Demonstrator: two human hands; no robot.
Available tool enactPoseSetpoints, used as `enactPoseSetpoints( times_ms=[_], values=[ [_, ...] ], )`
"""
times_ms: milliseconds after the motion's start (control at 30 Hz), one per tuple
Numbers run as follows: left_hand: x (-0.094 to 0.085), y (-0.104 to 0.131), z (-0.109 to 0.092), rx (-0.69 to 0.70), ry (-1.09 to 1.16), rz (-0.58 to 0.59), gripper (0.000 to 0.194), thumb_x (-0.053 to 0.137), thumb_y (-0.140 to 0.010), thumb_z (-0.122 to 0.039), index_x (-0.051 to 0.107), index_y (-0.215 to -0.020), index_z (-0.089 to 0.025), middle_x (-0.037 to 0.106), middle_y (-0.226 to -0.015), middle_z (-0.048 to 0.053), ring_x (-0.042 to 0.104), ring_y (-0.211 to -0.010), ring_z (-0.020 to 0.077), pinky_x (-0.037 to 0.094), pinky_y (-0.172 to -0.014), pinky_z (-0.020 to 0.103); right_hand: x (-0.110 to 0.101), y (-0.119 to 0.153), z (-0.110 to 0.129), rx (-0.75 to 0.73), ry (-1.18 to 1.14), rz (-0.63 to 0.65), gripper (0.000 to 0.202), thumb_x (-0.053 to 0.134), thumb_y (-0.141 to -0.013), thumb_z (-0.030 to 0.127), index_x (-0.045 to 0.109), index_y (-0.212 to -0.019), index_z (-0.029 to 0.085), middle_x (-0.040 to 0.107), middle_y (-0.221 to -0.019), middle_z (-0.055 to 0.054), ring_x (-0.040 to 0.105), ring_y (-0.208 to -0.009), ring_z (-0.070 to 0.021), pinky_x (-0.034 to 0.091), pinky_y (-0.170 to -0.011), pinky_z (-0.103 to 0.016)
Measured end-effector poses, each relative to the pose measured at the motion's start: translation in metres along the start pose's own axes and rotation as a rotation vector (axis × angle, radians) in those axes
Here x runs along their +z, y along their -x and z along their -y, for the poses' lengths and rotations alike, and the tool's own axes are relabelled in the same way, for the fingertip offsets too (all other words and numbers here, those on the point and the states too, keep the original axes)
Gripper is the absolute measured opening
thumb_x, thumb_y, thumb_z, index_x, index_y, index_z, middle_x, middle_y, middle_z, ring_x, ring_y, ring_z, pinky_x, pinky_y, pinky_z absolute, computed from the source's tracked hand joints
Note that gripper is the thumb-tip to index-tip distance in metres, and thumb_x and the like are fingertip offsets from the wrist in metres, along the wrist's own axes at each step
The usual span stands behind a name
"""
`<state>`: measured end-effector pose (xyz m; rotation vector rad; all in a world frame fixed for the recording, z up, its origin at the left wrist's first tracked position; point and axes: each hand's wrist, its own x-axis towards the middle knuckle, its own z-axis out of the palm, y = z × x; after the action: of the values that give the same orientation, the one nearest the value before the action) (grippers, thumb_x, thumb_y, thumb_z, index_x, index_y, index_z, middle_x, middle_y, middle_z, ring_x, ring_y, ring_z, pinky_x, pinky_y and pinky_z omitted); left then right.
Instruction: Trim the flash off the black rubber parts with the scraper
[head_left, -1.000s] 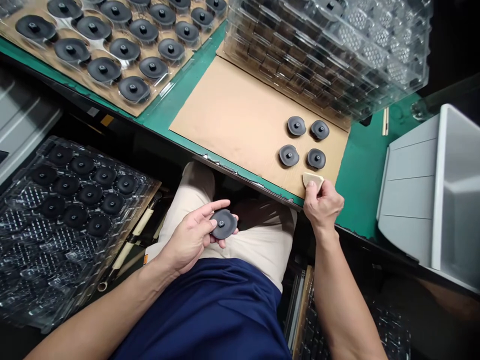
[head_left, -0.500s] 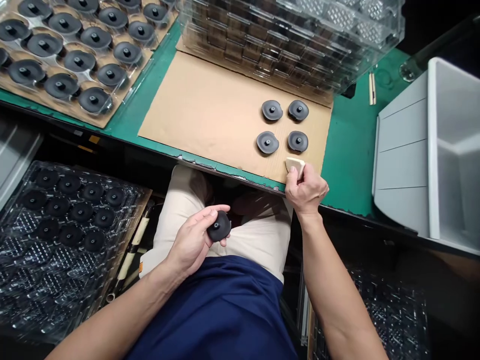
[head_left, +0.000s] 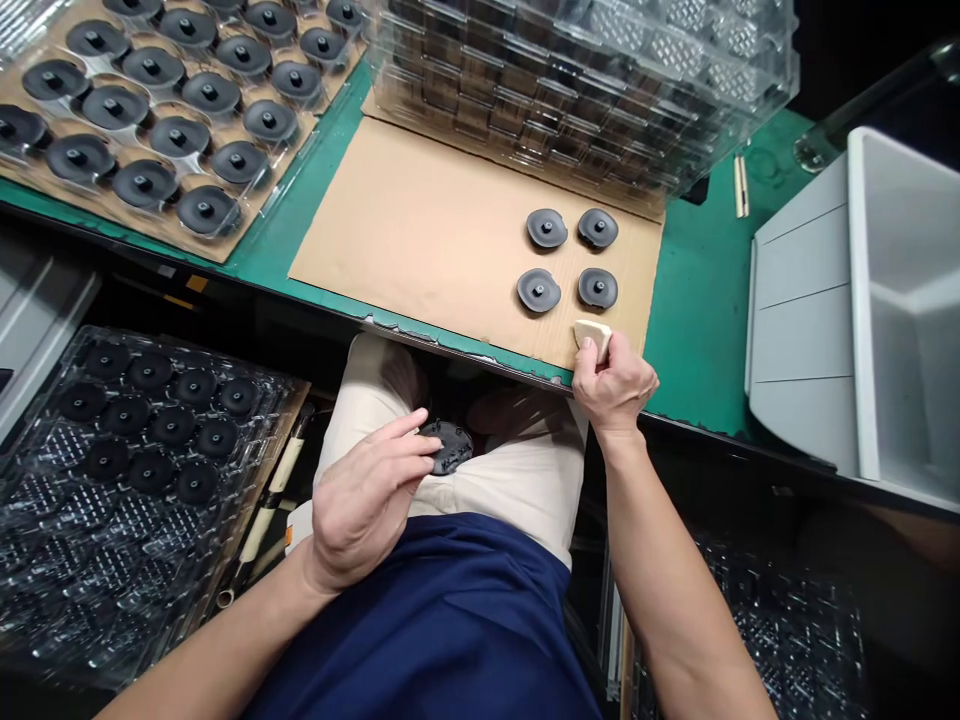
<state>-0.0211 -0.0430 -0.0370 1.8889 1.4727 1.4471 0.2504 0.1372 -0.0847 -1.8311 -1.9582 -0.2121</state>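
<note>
Over the lap, my left hand [head_left: 375, 490] grips a black round part [head_left: 451, 447] by its edge, its ribbed underside showing. My right hand [head_left: 615, 385] pinches a cream-coloured pad [head_left: 592, 338] at the front edge of the cardboard sheet [head_left: 420, 220]. Beyond that pad, several black discs lie on the cardboard in two rows, each with a small central stub facing up; the nearest one [head_left: 598, 288] is just behind the pad.
Clear trays of black discs [head_left: 180, 137] cover the bench's left end. Stacked clear trays [head_left: 525, 90] stand at the back. A grey bin [head_left: 806, 300] is at the right. Another disc-filled tray [head_left: 60, 445] sits low at the left.
My left hand has turned over, so the black part now shows its ribbed underside instead of its smooth stub side. My right hand stays almost where it was.
</note>
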Motion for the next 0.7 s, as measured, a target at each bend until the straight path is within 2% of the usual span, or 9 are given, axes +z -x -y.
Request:
enactPoseSetpoints(
  times_ms=[100, 233, 400, 700],
  values=[
    [-0.007, 0.003, 0.004, 0.210, -0.115, 0.039, 0.033, 0.069, -0.081, 0.007, 0.073, -0.107, -0.014, 0.079, -0.107, 0.011, 0.069, -0.120, 0.0308, 0.065, -0.094, 0.046, -0.001, 0.000, 0.002, 0.015, 0.011, 0.009, 0.030, 0.047, -0.093, 0.042, 0.049, -0.072, 0.022, 0.052, -0.062, -0.003, 0.045, -0.058, -0.0172, 0.024, -0.058, -0.030],
    [-0.014, 0.003, 0.004, 0.307, -0.177, 0.078, 0.026, 0.064, -0.085, 0.004, 0.074, -0.105, -0.010, 0.077, -0.103, 0.014, 0.068, -0.120, 0.0304, 0.065, -0.094, 0.044, -0.001, 0.000, 0.002, 0.020, 0.021, 0.000, 0.031, 0.047, -0.093, 0.044, 0.047, -0.072, 0.022, 0.053, -0.062, -0.003, 0.046, -0.058, -0.0174, 0.024, -0.059, -0.030],
    [-0.019, -0.002, -0.001, 0.323, -0.196, 0.047, 0.022, 0.064, -0.087, 0.002, 0.075, -0.101, -0.010, 0.077, -0.100, 0.012, 0.069, -0.116, 0.0269, 0.064, -0.095, 0.040, 0.000, 0.001, 0.001, 0.026, 0.033, 0.013, 0.031, 0.046, -0.094, 0.045, 0.048, -0.072, 0.022, 0.054, -0.063, -0.004, 0.048, -0.060, -0.0182, 0.024, -0.060, -0.030],
    [-0.017, 0.003, 0.000, 0.293, -0.151, 0.043, 0.026, 0.065, -0.086, 0.000, 0.073, -0.107, -0.013, 0.079, -0.108, 0.012, 0.068, -0.122, 0.0296, 0.063, -0.099, 0.047, 0.001, 0.001, 0.002, 0.020, 0.038, 0.001, 0.030, 0.048, -0.093, 0.043, 0.052, -0.072, 0.021, 0.052, -0.062, -0.004, 0.042, -0.057, -0.0172, 0.023, -0.059, -0.031]
  ],
)
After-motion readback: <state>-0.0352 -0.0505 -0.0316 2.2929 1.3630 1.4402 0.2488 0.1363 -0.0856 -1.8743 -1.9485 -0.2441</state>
